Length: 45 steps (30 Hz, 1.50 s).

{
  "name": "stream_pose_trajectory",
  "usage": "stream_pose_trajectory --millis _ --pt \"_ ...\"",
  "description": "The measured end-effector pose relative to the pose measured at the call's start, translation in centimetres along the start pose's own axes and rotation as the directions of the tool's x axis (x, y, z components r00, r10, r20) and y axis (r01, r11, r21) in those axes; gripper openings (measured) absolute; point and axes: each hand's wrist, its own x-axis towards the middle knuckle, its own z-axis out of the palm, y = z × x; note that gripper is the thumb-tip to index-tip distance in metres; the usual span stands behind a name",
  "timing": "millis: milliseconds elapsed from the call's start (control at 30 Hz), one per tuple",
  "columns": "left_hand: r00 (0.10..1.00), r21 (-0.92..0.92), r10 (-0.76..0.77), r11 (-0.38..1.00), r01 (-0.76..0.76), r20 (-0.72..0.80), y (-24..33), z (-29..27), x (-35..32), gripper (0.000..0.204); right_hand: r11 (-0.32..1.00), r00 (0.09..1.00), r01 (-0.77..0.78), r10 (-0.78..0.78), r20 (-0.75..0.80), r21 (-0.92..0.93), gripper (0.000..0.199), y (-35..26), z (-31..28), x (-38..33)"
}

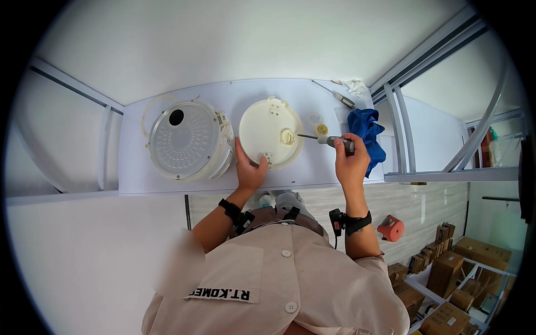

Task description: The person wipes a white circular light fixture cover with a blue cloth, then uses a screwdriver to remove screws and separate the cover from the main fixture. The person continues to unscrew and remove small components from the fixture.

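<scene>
Clock is centred on the white cover (258, 131), with 12 away from the wearer. Cover sits mid-worktop (326, 173), inner face up, just beside the round appliance (187, 142) at 9; can't tell if it's fully flat or slightly tipped. Left hand (250, 170) is on it around 7: fingers along the outer rim toward 9, thumb over the face near 6, so that grip is holding the rim. Right hand (352, 162) out at 3, grip closed round the grey handle of a screwdriver (330, 142), shaft pointing to 9. Tip is right by the round fitting (287, 137) on the cover's 3 side; contact or small gap, can't tell. Handling: cover looks like thin moulded plastic, so probably light, stiff, a bit slippery, apt to skid or spin under side load. Best hold is the plain rim at 7 to 9, opposite the tool; I'd keep fingers off the small mounts at 12 and 6, likely the fragile bits. Screwdriver should be easy: rigid, handle-heavy, take it by the fat part. Loose near 3: small yellowish part (321, 129), clear ring (315, 119). Blue cloth (365, 134) beyond, soft.
</scene>
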Motion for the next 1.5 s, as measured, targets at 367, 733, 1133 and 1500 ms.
stream_pose_trajectory --millis 367,733,1133,1500 --pt "0.998 -0.154 -0.065 0.986 0.065 0.0 0.1 0.1 0.1 0.109 0.946 0.996 -0.085 0.075 0.044 0.312 0.017 -1.2 -1.0 -0.2" --pt "0.978 0.332 0.208 0.922 -0.2 0.011 -0.3 -0.7 -0.1 0.053 0.869 0.961 -0.247 0.163 0.221 0.43 0.015 -0.4 2.3 -1.0" --pt "0.991 0.166 0.126 0.979 -0.116 -0.051 -0.5 -0.5 -0.2 0.017 0.864 0.95 -0.272 0.172 0.26 0.423 0.018 -1.2 3.1 0.4" --pt "0.994 0.177 0.108 0.978 -0.106 -0.005 -0.6 -0.9 0.2 0.028 0.93 0.976 -0.085 0.006 0.217 0.357 0.017 -2.9 1.6 0.6"
